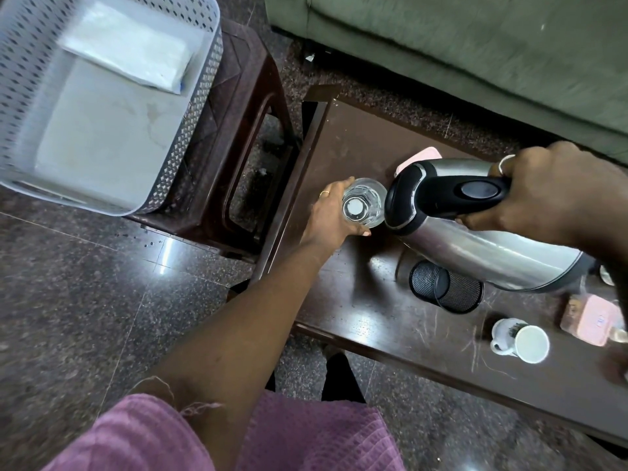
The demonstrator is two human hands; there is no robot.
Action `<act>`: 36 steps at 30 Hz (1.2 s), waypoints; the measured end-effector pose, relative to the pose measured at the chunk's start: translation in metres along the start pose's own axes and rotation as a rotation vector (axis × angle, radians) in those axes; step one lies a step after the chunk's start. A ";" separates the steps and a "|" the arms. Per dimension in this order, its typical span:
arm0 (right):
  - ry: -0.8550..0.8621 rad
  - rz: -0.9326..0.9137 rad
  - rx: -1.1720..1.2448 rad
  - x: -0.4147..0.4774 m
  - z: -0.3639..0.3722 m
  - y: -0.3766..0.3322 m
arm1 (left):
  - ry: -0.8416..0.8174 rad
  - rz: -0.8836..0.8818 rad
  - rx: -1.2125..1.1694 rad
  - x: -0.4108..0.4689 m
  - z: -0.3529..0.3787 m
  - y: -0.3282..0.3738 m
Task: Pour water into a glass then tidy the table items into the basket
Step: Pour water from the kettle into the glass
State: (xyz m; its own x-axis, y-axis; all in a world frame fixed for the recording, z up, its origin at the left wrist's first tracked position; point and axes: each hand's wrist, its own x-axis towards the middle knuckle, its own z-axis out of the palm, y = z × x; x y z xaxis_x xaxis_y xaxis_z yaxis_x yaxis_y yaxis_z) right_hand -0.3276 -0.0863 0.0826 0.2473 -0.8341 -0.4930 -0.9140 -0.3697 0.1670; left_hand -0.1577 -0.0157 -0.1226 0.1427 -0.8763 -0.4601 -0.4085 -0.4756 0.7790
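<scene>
A pink-purple sleeve (142, 433) fills the near edge, the bare left forearm reaching forward from it; a white mug (520, 339) lies tipped on the dark table (356, 300) beside a black mesh holder (447, 287) and a pink box (593, 319); the left hand (328, 212) wraps closed around the clear glass (363, 202), which stands near the table's left edge; the right hand (550, 195) clenches the black handle of the steel kettle (475, 229), tilted with its spout over the glass rim; further left, a grey perforated basket (190, 130) holding white papers rests on a brown stool (244, 107); a green sofa (475, 45) lies beyond.
</scene>
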 end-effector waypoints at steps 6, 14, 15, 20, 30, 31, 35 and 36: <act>0.005 -0.011 0.022 0.001 0.001 0.002 | 0.007 0.009 -0.014 -0.001 0.000 0.000; -0.008 -0.021 0.046 0.002 -0.001 0.000 | 0.007 0.005 -0.009 -0.001 -0.001 0.001; -0.009 -0.024 0.049 0.002 -0.001 0.000 | 0.006 0.004 -0.010 -0.001 -0.001 0.001; -0.015 -0.020 0.035 0.002 -0.001 -0.003 | 0.007 0.002 -0.014 -0.001 -0.001 0.001; -0.010 -0.017 0.034 0.003 0.001 -0.004 | 0.006 0.014 -0.019 0.000 0.000 0.000; -0.015 -0.015 0.034 0.004 0.001 -0.004 | 0.005 0.015 -0.023 0.000 0.000 0.000; -0.039 -0.012 0.029 0.006 0.002 -0.004 | 0.004 0.010 -0.040 -0.001 0.000 -0.001; -0.041 -0.011 0.031 0.006 0.002 -0.004 | 0.004 0.012 -0.041 -0.001 0.000 -0.001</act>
State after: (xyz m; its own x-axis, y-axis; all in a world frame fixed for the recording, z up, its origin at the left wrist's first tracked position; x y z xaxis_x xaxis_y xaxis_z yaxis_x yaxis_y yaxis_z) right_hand -0.3231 -0.0895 0.0772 0.2442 -0.8123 -0.5297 -0.9211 -0.3651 0.1353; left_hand -0.1574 -0.0147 -0.1233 0.1415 -0.8821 -0.4494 -0.3727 -0.4680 0.8013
